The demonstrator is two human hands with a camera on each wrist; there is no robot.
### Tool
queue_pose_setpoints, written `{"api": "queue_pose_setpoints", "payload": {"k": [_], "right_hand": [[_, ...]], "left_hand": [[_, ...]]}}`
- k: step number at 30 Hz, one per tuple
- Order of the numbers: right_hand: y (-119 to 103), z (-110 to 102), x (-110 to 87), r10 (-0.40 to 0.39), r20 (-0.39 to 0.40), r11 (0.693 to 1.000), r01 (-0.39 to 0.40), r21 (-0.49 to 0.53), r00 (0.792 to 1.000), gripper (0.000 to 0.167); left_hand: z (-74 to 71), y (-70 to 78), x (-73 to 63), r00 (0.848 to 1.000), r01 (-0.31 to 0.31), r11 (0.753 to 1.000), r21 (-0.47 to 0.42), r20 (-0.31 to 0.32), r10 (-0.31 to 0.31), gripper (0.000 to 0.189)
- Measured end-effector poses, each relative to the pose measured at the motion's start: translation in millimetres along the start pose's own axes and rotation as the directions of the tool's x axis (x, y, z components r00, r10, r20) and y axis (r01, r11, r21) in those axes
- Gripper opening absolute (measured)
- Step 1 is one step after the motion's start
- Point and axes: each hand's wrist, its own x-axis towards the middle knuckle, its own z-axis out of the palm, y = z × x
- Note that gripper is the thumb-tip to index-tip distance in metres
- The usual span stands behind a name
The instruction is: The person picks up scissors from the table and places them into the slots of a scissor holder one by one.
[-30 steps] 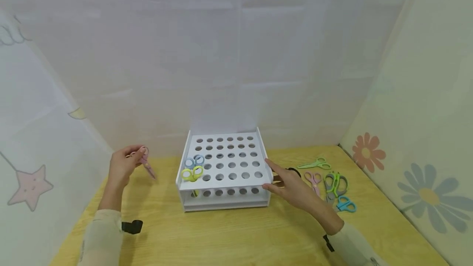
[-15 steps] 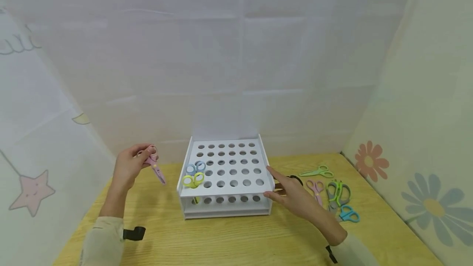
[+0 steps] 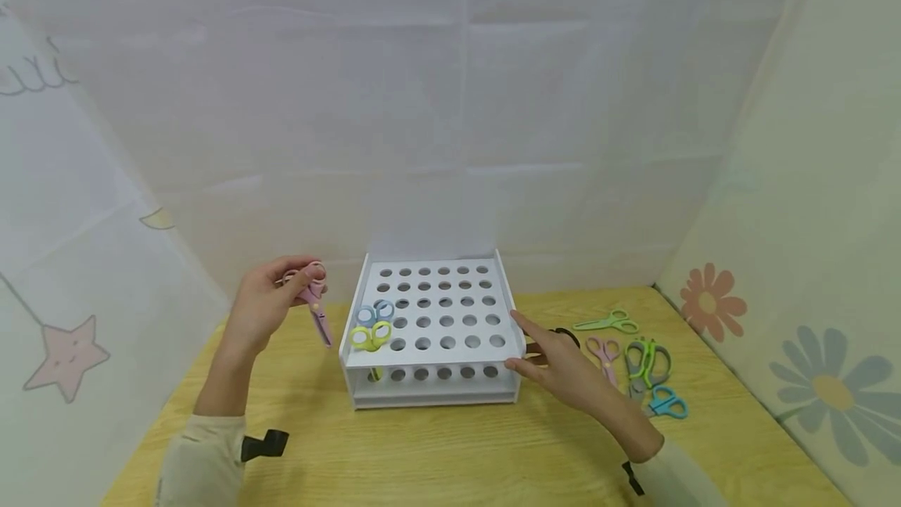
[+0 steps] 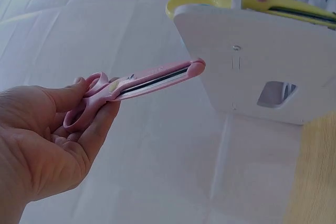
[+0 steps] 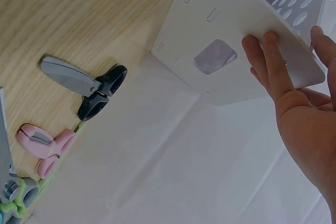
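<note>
My left hand (image 3: 263, 303) pinches pink scissors (image 4: 152, 80) by their handles, left of the white rack (image 3: 436, 358). The blades point down toward the table and away from the hand, touching nothing. In the left wrist view, their rounded tip shows in front of the rack's side panel. My right hand (image 3: 563, 366) holds the rack's right side panel (image 5: 236, 30), fingers along its outer face and thumb at its edge. In the rack's left column stand yellow-handled scissors (image 3: 371, 335) in the front hole and blue-handled scissors (image 3: 375, 313) in the one behind.
On the table right of the rack lie light green scissors (image 3: 608, 321), pink scissors (image 3: 604, 352), green-and-grey scissors (image 3: 646, 362) and blue scissors (image 3: 667, 403). Black-handled scissors (image 5: 97, 90) lie close to the rack, partly behind my right hand in the head view.
My left hand has carried the pink scissors rightward, closer to the rack. My right hand stays on the rack's side, and the view has shifted slightly.
</note>
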Motion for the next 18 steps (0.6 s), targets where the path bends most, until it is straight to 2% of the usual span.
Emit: {"api": "queue_pose_setpoints", "payload": {"k": [6, 11, 18], "right_hand": [[0, 0, 0.1, -0.002, 0.002, 1.000, 0.002, 0.019, 1.000, 0.081], [1, 1, 0.1, -0.003, 0.002, 1.000, 0.003, 0.029, 1.000, 0.081], [1, 0, 0.7, -0.013, -0.005, 1.000, 0.013, 0.011, 1.000, 0.081]], "left_hand": [[9.6, 13.2, -1.9, 0.999, 0.009, 0.999, -0.051, 0.050, -0.007, 0.038], [14.8, 24.2, -6.0, 0.998, 0.026, 0.999, -0.042, 0.063, -0.023, 0.037], [23.9, 31.7, -9.2, 0.996, 0.037, 0.999, -0.039, 0.080, -0.033, 0.037]]}}
